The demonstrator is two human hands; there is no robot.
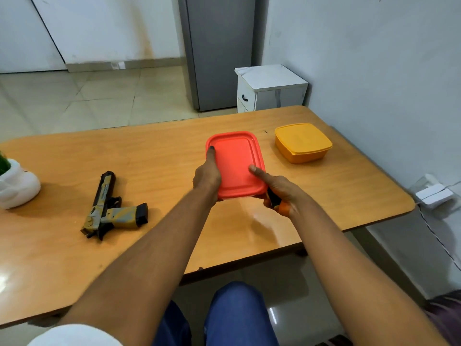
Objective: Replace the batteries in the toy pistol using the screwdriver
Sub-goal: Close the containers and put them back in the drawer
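The left hand [207,174] gripped the red box [237,163] by its left edge; the right hand [279,188] held a screwdriver [275,202], forefinger on the lid. The pistol [112,208] lay well left on the tabletop [149,151], barrel pointing away, nearer the left hand.

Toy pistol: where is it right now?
Head view: the toy pistol lies flat on the wooden table, untouched, left of the left hand and right of the white planter.

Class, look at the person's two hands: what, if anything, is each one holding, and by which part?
Both hands hold the red container at its near end, left hand on the left edge, right hand at the right corner. The right also grips a black-and-orange object, unidentifiable.
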